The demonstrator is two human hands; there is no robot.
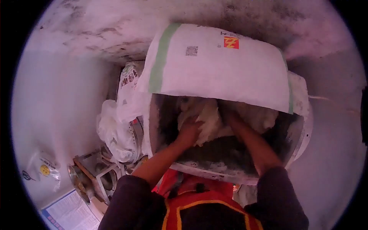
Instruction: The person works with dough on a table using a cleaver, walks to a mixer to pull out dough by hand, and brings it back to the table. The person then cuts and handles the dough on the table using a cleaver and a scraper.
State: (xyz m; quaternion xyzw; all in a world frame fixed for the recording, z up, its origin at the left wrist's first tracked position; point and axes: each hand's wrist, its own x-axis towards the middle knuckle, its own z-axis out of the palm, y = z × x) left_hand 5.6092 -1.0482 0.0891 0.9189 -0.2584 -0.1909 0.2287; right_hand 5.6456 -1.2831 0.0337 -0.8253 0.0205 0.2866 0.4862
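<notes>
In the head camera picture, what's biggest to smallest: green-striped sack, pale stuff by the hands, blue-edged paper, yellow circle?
1. Green-striped sack
2. Pale stuff, partly hidden
3. Blue-edged paper, partly cut off
4. Yellow circle

A pale, lumpy mass [209, 119], probably dough, lies in a dark tub [220, 155].
</notes>
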